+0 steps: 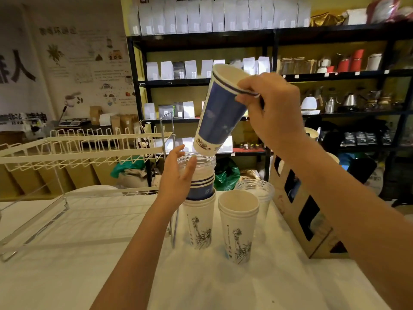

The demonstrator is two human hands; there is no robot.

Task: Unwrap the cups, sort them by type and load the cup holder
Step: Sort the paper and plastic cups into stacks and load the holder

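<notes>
I see the blue paper cups point(220, 113) lifted off the bench point(223, 283), tilted, base down over a stack. My right hand point(271, 110) pinches their rim, fingers point(247, 87) curled over the edge. Just below those fingers, the mixed stack point(199, 198) stands: clear cup on top, blue cups beneath, white printed cups at the bottom. My left hand point(177, 177) rests against its left side, fingers spread. Beside it stand white printed cups point(238, 227), clear cups point(259, 191) behind them, a cardboard carrier point(297, 211) further right.
</notes>
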